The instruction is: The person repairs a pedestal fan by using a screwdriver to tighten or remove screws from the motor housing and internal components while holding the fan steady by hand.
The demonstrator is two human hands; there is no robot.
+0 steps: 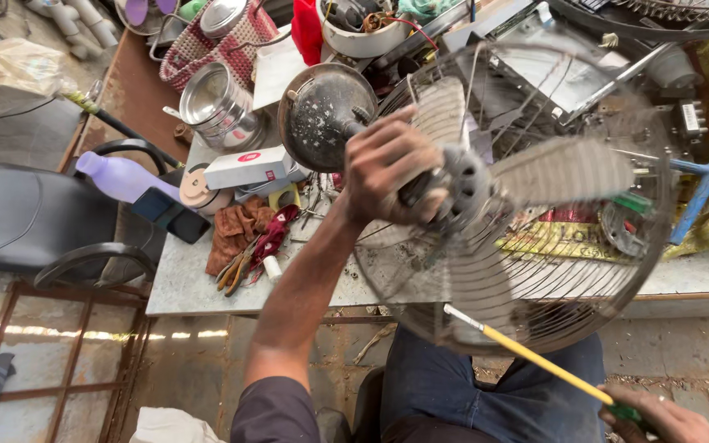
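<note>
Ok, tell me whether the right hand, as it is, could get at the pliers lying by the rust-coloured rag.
Probably not. The right hand is low at the right, its grip closed on a yellow screwdriver. The pliers lie far left on the table, and the left arm and fan guard stand between.

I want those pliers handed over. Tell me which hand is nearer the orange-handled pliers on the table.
Left. The left hand grips the fan hub just right of the pliers; the right hand holds a screwdriver far off at bottom right.
</note>
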